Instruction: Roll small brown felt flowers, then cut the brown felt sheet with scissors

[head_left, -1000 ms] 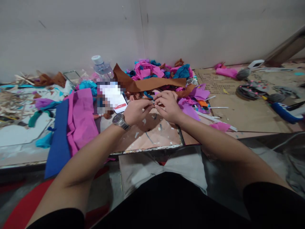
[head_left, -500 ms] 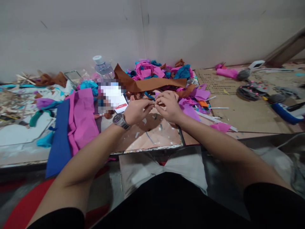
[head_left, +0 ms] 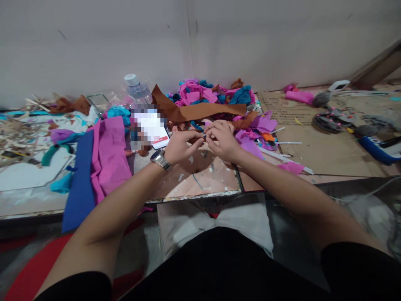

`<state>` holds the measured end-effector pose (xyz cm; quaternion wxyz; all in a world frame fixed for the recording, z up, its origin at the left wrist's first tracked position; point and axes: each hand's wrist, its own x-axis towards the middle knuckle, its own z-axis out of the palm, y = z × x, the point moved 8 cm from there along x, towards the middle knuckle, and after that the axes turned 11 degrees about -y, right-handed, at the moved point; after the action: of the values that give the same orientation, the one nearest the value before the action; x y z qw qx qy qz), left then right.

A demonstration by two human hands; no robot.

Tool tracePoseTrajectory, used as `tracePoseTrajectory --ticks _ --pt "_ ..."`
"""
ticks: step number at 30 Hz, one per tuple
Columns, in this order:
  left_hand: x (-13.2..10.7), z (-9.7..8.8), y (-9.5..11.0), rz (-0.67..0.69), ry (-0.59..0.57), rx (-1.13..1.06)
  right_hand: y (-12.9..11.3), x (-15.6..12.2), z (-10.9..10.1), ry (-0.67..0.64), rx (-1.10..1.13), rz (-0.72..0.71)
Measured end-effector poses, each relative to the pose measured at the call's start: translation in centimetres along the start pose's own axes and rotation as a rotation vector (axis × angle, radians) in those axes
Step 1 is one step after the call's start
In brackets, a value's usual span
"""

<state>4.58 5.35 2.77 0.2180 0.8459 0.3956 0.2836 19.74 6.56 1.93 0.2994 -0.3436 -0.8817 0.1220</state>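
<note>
My left hand, with a metal watch on its wrist, is held over the table with thumb and fingers pinched. My right hand meets it fingertip to fingertip, its fingers curled and pinching as well. Whatever sits between the fingertips is tiny and mostly hidden; I cannot make out what it is. Behind both hands lies a long brown strip of crepe paper. Left of my left hand rests a phone with its screen lit, partly blurred out.
Crumpled pink and teal paper is heaped against the wall. A bottle stands behind the phone. Pink paper and a blue sheet hang toward the front edge. White sticks and flattened cardboard lie to the right.
My fingertips have shifted slightly against each other, the left thumb moving a little. Both hands stay in the same place over the table.
</note>
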Motion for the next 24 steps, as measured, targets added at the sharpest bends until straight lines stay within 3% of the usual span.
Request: tracePoseTrajectory --ticks 6,14,24 --pt "0.1 0.0 -1.0 -0.085 0.001 -0.249 0.0 0.0 -0.2 0.001 -0.064 -0.003" --pt "0.0 0.2 -1.6 -0.126 -0.034 -0.251 -0.6 -0.4 -0.6 0.004 -0.141 -0.019" --pt "0.1 0.9 -1.8 -0.14 -0.073 -0.405 -0.2 -0.3 -0.8 0.026 -0.107 0.003"
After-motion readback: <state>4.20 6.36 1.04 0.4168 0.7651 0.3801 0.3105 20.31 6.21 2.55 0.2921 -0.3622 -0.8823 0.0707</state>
